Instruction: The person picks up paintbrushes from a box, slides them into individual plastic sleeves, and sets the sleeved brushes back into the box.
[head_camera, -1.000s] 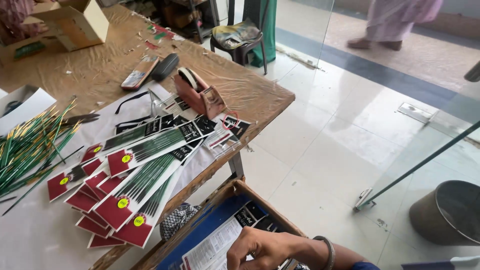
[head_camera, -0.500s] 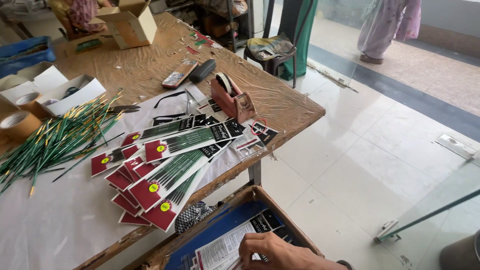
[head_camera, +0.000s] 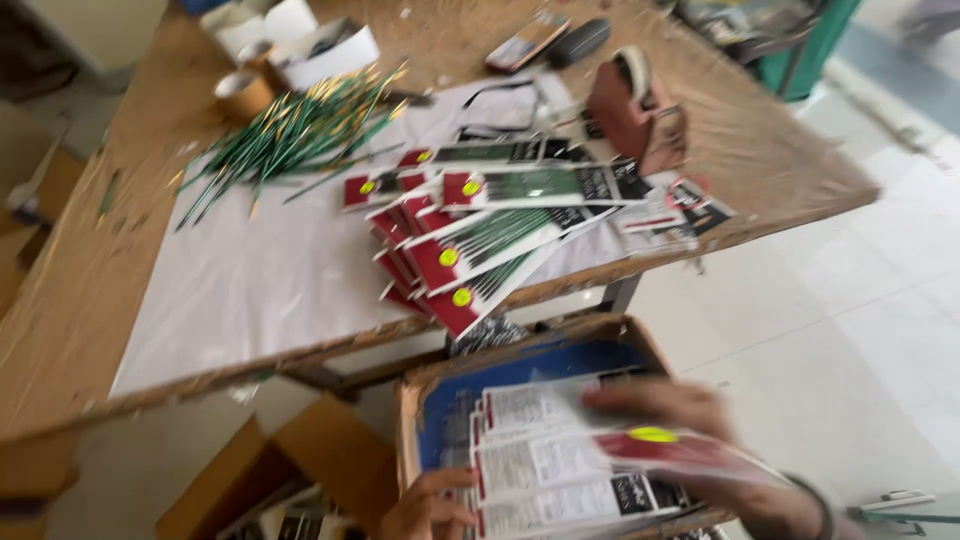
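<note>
1. My right hand (head_camera: 690, 420) lies spread over a fan of flat printed packets (head_camera: 570, 460) – red, white and black, one with a yellow dot – fingers curled over the top edge, thumb hidden; the picture is blurred, so I cannot tell how firmly it grips.
2. My left hand (head_camera: 425, 505) comes up from below the packets, fingers bent under their lower corner, seemingly propping the fan from beneath so the sheets stay together.
3. The packets sit in and over a cardboard box with a blue lining (head_camera: 530, 365), which stands on the floor just below the table's near edge – handy, I judge, for reaching both box and tabletop.
4. Above the box, on the wooden table (head_camera: 80, 300), a stack of filled red-ended packets (head_camera: 470, 240) lies overlapped on a white sheet (head_camera: 270, 270), each showing green sticks through its clear front.
5. Farther from the box, loose green sticks (head_camera: 290, 130) lie heaped beside a roll of tape (head_camera: 240, 92).
6. To the right of the stack stands a reddish tape dispenser (head_camera: 630, 110).
7. Left of the box, another open carton (head_camera: 290, 480) rests on the floor.
</note>
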